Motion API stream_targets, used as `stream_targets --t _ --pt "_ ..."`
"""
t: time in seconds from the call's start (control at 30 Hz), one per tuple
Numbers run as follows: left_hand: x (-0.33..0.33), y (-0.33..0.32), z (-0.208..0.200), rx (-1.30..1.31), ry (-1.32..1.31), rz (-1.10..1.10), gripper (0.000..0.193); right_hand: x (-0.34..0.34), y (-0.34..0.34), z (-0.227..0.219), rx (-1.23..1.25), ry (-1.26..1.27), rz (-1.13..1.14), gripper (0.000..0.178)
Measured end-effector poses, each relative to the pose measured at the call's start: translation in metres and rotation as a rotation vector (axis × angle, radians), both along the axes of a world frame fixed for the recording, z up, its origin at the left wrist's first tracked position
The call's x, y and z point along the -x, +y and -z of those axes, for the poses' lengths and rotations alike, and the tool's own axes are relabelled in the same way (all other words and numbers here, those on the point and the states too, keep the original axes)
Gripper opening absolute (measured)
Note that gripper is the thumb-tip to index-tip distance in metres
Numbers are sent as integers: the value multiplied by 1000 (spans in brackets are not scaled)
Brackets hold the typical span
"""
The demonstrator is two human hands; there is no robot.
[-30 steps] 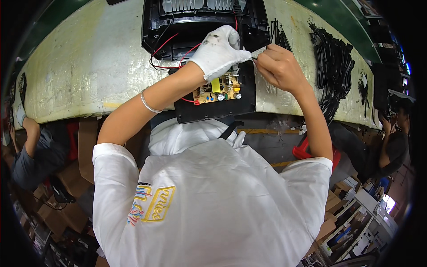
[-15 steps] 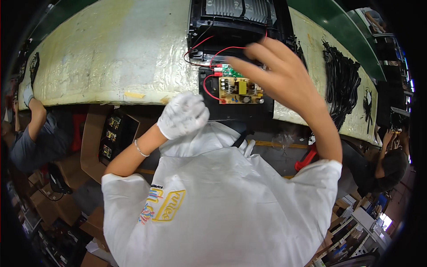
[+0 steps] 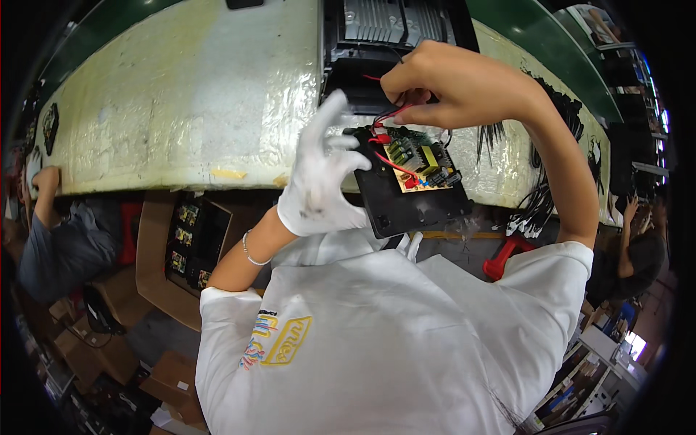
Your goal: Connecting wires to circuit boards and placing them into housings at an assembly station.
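Worktable (image 3: 181,109) brightly, fairly evenly lit; glossy film (image 3: 293,101) throws scattered glare, strongest just left of black housing (image 3: 355,71). White shirt (image 3: 406,333) bright, folds softly shaded. Gloved left hand (image 3: 319,177) visibly smeared by motion; bare right hand (image 3: 449,87) crisper. Circuit board (image 3: 429,159) slightly soft. Cardboard box (image 3: 150,264) at left dim inside. Blown-out pale patch (image 3: 635,345) near right. Fisheye bends worktable edges; side surroundings darker, fuzzy, stretched; corners fall to black.
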State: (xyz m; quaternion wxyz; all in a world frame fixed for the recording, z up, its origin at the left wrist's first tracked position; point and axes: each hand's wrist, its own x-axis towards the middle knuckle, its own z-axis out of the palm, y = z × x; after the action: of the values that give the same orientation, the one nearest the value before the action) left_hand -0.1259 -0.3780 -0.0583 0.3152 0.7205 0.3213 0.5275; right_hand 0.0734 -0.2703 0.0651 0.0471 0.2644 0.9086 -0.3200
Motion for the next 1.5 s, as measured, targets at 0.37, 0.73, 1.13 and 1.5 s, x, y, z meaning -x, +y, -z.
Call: stream_targets --t 0.37,0.73,1.13,1.5 --pt "-4 62 0 174 37 290 30 -21 -34 20 104 271 576 20" --pt "-9 72 16 171 -20 348 30 -34 -39 16 -288 374 291 15" --pt "-10 70 18 232 -113 356 28 -24 -54 5 -267 186 370 22" --pt "-12 67 12 176 -29 340 24 -16 -44 -6 -458 121 153 30"
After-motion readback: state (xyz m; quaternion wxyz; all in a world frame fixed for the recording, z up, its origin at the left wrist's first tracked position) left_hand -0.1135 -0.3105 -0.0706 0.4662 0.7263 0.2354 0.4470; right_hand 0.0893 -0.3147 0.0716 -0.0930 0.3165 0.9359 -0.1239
